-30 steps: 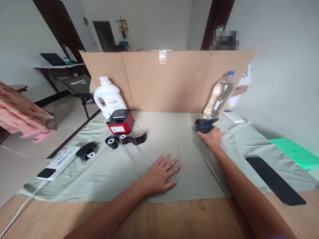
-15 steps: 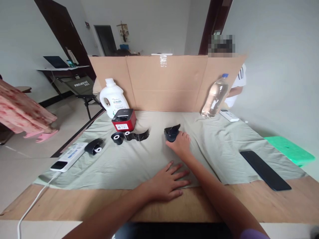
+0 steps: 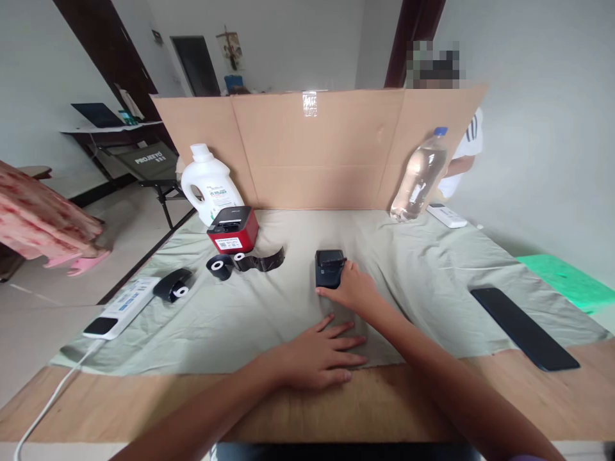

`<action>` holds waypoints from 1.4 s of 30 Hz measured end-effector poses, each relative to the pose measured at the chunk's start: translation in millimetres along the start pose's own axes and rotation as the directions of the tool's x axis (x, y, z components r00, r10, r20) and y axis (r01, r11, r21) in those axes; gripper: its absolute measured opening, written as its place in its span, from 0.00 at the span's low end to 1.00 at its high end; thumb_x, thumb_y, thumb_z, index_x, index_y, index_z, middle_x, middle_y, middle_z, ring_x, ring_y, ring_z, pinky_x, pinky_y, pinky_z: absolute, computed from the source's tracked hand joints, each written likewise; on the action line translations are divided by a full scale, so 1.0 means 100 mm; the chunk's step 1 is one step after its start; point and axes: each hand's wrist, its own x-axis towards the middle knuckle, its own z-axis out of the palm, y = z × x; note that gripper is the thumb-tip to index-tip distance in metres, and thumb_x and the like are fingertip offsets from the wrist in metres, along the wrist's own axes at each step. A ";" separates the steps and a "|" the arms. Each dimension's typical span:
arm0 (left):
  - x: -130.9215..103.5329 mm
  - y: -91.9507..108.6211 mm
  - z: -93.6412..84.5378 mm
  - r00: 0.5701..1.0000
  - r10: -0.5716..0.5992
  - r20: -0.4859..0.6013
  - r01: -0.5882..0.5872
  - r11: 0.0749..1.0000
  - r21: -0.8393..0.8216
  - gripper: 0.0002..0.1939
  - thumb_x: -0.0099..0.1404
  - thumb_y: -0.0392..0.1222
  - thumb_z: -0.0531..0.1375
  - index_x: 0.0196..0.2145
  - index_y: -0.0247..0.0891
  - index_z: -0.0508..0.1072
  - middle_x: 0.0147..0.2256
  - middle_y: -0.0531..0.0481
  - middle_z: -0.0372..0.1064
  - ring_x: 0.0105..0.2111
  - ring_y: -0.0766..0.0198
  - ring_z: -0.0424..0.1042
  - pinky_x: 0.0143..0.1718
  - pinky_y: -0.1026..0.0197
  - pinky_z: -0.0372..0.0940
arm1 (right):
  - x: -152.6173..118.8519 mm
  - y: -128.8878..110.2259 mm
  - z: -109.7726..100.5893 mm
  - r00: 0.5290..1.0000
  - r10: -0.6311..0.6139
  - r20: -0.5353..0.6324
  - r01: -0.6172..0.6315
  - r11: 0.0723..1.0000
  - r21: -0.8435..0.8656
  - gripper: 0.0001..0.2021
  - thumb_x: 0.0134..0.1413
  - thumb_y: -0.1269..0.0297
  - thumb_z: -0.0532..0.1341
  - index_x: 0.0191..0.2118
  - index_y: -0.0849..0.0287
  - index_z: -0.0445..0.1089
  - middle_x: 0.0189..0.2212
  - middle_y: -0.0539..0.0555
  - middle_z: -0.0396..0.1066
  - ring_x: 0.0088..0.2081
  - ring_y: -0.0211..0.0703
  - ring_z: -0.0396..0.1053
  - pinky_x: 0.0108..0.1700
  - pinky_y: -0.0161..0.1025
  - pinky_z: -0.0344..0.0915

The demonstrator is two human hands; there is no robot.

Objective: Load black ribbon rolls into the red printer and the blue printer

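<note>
My right hand point(image 3: 358, 289) grips the right side of a small black box-shaped device point(image 3: 328, 274) on the cloth, thumb along its front and fingers at its top right corner. A dark flap or strip lies across the device's top; its exact kind I cannot make out. Nearer to me, my left hand point(image 3: 323, 356) rests flat on the cloth with fingers spread, touching nothing else. To the left lie a black roll with a white core point(image 3: 219, 267), a partly unrolled black strip roll point(image 3: 262, 261) and another black roll point(image 3: 173, 285).
A red and black printer point(image 3: 234, 229) stands before a white detergent jug point(image 3: 211, 186). At left lies a white power strip point(image 3: 122, 307); at right, a black phone point(image 3: 523, 328). A water bottle point(image 3: 419, 176) leans against the cardboard screen point(image 3: 314, 153). A person point(image 3: 466, 153) is behind it.
The device has been turned and lowered so that it sits flatter, its raised dark flap now down. My right hand has shifted around its right side. The left hand stays flat.
</note>
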 end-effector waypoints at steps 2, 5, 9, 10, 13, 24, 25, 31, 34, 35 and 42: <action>-0.01 -0.16 -0.24 0.995 -0.093 -0.024 0.082 0.953 -0.291 0.22 0.74 0.51 0.46 0.49 0.45 0.77 0.52 0.49 0.75 0.54 0.58 0.72 0.58 0.53 0.63 | 0.02 0.17 0.05 0.996 -0.091 -0.024 0.091 0.996 -0.004 0.45 0.40 0.31 0.65 0.56 0.63 0.64 0.47 0.68 0.70 0.48 0.67 0.69 0.49 0.53 0.64; 0.06 -0.60 -0.57 0.847 -0.465 -0.256 0.249 0.774 -0.582 0.19 0.71 0.51 0.49 0.36 0.39 0.76 0.28 0.51 0.76 0.22 0.67 0.72 0.29 0.63 0.67 | 0.04 0.38 0.20 0.964 -0.224 -0.144 0.227 0.974 0.002 0.50 0.41 0.33 0.65 0.63 0.65 0.59 0.55 0.70 0.65 0.56 0.70 0.61 0.56 0.57 0.58; 0.27 -1.13 -0.68 0.539 -0.698 -0.471 0.291 0.679 -0.674 0.10 0.62 0.48 0.60 0.34 0.38 0.74 0.22 0.55 0.69 0.14 0.69 0.62 0.20 0.64 0.58 | 0.03 0.52 0.37 0.935 -0.292 -0.202 0.306 0.951 0.042 0.53 0.46 0.34 0.63 0.69 0.66 0.50 0.64 0.70 0.56 0.65 0.71 0.49 0.63 0.61 0.48; 0.31 -1.20 -0.66 0.491 -0.712 -0.502 0.302 0.679 -0.669 0.10 0.61 0.47 0.60 0.36 0.38 0.75 0.23 0.54 0.69 0.15 0.68 0.62 0.20 0.63 0.59 | 0.03 0.53 0.39 0.937 -0.293 -0.192 0.308 0.950 0.049 0.53 0.46 0.35 0.62 0.69 0.66 0.48 0.65 0.69 0.55 0.66 0.71 0.47 0.64 0.61 0.46; 0.32 -1.24 -0.51 0.442 -0.636 -0.632 0.342 0.771 -0.537 0.13 0.64 0.44 0.57 0.42 0.41 0.78 0.29 0.50 0.74 0.24 0.62 0.70 0.31 0.60 0.65 | 0.02 0.53 0.40 0.945 -0.291 -0.152 0.303 0.951 0.063 0.53 0.48 0.37 0.63 0.71 0.66 0.45 0.67 0.68 0.52 0.68 0.70 0.44 0.66 0.62 0.44; 0.21 -1.17 -0.39 0.623 -0.538 -0.568 0.506 0.831 -0.231 0.22 0.68 0.38 0.51 0.55 0.47 0.74 0.37 0.50 0.78 0.38 0.59 0.74 0.43 0.60 0.67 | 0.04 0.55 0.40 0.934 -0.334 -0.123 0.349 0.929 0.127 0.54 0.52 0.41 0.63 0.72 0.66 0.36 0.68 0.70 0.51 0.69 0.67 0.47 0.66 0.65 0.45; 0.22 -1.16 -0.40 0.626 -0.544 -0.558 0.516 0.826 -0.226 0.22 0.68 0.37 0.51 0.56 0.46 0.74 0.38 0.50 0.78 0.38 0.60 0.75 0.43 0.60 0.67 | 0.04 0.55 0.40 0.934 -0.336 -0.124 0.351 0.928 0.127 0.53 0.52 0.42 0.63 0.72 0.66 0.36 0.68 0.70 0.51 0.69 0.67 0.47 0.66 0.66 0.45; 0.21 -1.13 -0.43 0.649 -0.555 -0.520 0.550 0.815 -0.184 0.23 0.68 0.36 0.52 0.58 0.47 0.72 0.46 0.50 0.78 0.44 0.60 0.76 0.47 0.62 0.68 | 0.05 0.57 0.40 0.932 -0.346 -0.110 0.358 0.925 0.129 0.52 0.53 0.42 0.63 0.72 0.64 0.37 0.67 0.71 0.52 0.68 0.67 0.49 0.64 0.66 0.49; 0.21 -1.14 -0.43 0.656 -0.558 -0.508 0.561 0.811 -0.166 0.24 0.68 0.35 0.52 0.59 0.47 0.71 0.47 0.50 0.78 0.44 0.60 0.76 0.47 0.61 0.68 | 0.06 0.57 0.41 0.928 -0.352 -0.121 0.367 0.920 0.137 0.53 0.52 0.43 0.64 0.72 0.64 0.37 0.67 0.71 0.53 0.67 0.68 0.50 0.64 0.67 0.50; 0.21 -1.14 -0.43 0.655 -0.559 -0.508 0.564 0.809 -0.164 0.24 0.68 0.35 0.52 0.59 0.47 0.71 0.47 0.50 0.78 0.44 0.60 0.76 0.47 0.61 0.68 | 0.06 0.57 0.41 0.927 -0.351 -0.132 0.369 0.919 0.143 0.53 0.51 0.43 0.65 0.72 0.63 0.37 0.66 0.71 0.53 0.67 0.68 0.51 0.63 0.67 0.50; 0.21 -1.16 -0.41 0.645 -0.572 -0.507 0.570 0.802 -0.178 0.24 0.68 0.36 0.52 0.59 0.48 0.71 0.48 0.51 0.77 0.45 0.59 0.76 0.48 0.60 0.68 | 0.05 0.54 0.33 0.903 -0.366 -0.227 0.422 0.858 0.294 0.51 0.52 0.45 0.66 0.72 0.57 0.39 0.66 0.66 0.53 0.66 0.65 0.53 0.63 0.63 0.55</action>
